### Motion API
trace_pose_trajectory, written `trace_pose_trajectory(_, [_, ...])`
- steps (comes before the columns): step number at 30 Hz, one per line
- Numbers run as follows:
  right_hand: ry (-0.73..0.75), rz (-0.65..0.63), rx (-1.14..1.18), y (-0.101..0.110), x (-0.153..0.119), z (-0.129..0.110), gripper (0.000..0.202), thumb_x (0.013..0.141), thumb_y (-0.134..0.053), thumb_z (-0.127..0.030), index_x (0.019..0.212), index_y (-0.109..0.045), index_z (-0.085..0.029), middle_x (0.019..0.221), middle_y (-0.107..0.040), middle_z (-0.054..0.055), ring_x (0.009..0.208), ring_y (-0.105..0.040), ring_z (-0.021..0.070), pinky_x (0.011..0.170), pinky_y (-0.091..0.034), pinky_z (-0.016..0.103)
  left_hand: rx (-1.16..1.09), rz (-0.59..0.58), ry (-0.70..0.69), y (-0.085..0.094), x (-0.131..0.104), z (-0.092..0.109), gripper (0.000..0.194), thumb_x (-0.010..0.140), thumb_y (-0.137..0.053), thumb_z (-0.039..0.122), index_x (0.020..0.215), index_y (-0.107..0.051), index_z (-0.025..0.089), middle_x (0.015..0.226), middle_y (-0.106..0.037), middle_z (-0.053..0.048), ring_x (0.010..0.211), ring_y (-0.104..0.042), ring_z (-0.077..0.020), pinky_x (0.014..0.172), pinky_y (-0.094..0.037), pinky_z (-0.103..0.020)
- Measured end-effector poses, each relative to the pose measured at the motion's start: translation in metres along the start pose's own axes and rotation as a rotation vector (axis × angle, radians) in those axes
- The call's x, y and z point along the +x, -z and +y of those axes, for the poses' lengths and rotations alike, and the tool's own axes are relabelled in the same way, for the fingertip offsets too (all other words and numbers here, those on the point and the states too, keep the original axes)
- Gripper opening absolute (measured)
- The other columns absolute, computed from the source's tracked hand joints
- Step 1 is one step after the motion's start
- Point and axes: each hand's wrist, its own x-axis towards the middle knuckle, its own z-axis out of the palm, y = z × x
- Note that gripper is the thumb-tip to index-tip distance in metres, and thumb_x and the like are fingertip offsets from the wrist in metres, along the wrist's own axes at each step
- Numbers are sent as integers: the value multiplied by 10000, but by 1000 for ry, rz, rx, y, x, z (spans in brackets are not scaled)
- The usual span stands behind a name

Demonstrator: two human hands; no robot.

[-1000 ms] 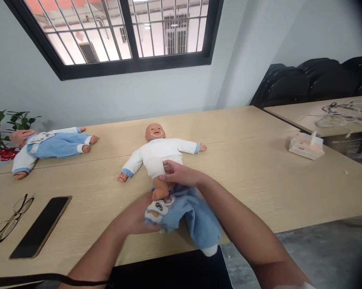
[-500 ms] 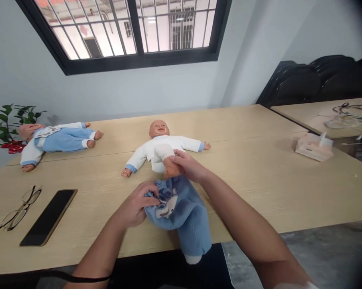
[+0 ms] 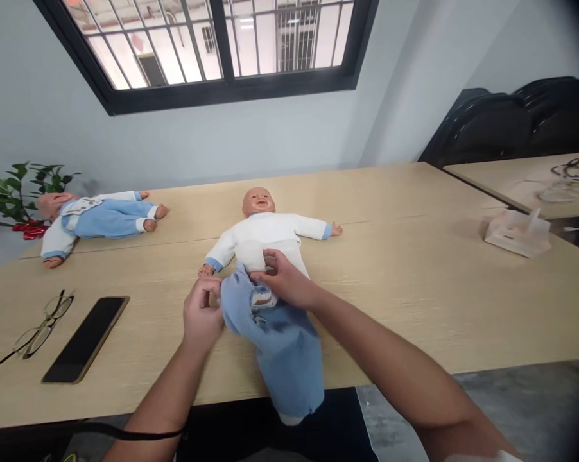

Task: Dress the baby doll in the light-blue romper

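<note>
A baby doll (image 3: 265, 224) in a white long-sleeved top with blue cuffs lies on its back, head away from me. Blue fleece trousers (image 3: 289, 359) are bunched over its lower body, one trouser leg reaching past the table's front edge. My left hand (image 3: 203, 314) is closed on the left side of the bunched waist opening. Closed round the doll's bent leg (image 3: 250, 255), just above that opening, is my right hand (image 3: 289, 279). The foot of this leg is hidden by the cloth and my fingers.
A second doll (image 3: 111, 218) in blue trousers lies at the back left, by a potted plant (image 3: 17, 186). Eyeglasses (image 3: 42, 330) and a phone (image 3: 86, 340) lie at the left front. A tissue box (image 3: 515, 234) stands at the right; cables (image 3: 571, 186) lie on another table.
The doll's bare foot, visible before, has gone down behind the trouser cloth. My left hand has drawn the waist opening up and left around it; my right hand has shifted slightly down and left.
</note>
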Motion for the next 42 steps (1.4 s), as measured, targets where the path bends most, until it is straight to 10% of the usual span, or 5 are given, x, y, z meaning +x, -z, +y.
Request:
trace_pose_trajectory(8, [80,91,214,-1,6,11,641,813,-833,-388,1307,-444,-261,1357,-669,105,1209,-674,244,1097,-523,464,185,-78,-99,2,4,4,223,800,-737,154,999,-676,235,1013,-722,-42,968,-694,-221,908,-557,-404])
trace_pose_trajectory(16, [-14,197,269,-12,3,18,761,723,-883,-323,1357,-463,-301,1119,-727,46,956,-716,232,804,-613,378,370,-222,-126,4,6,23,387,942,-576,170,1325,-608,212,1239,-714,-102,1181,-655,-264,1041,-517,-436])
trace_pose_trajectory(29, [-70,-85,441,-24,-1,27,369,716,-883,-444,948,-721,-206,858,-738,26,804,-660,194,795,-557,354,448,-187,-70,-4,8,36,601,764,-728,177,1336,-548,210,1292,-662,-118,1233,-622,-318,1091,-493,-507])
trace_pose_trajectory(37, [33,-67,118,-3,-2,9,497,964,-522,-692,1069,-751,-264,995,-745,35,973,-657,238,845,-544,374,376,-80,227,-2,0,17,533,778,-788,298,1264,-581,227,1220,-682,-82,1177,-648,-293,1047,-520,-481])
trace_pose_trajectory(42, [150,-182,-350,24,-2,-17,513,889,-645,-672,678,-618,-205,624,-514,-33,598,-439,128,569,-367,265,135,-54,314,4,1,4,495,832,-749,344,1258,-530,221,1231,-629,-95,1182,-631,-257,1057,-516,-444])
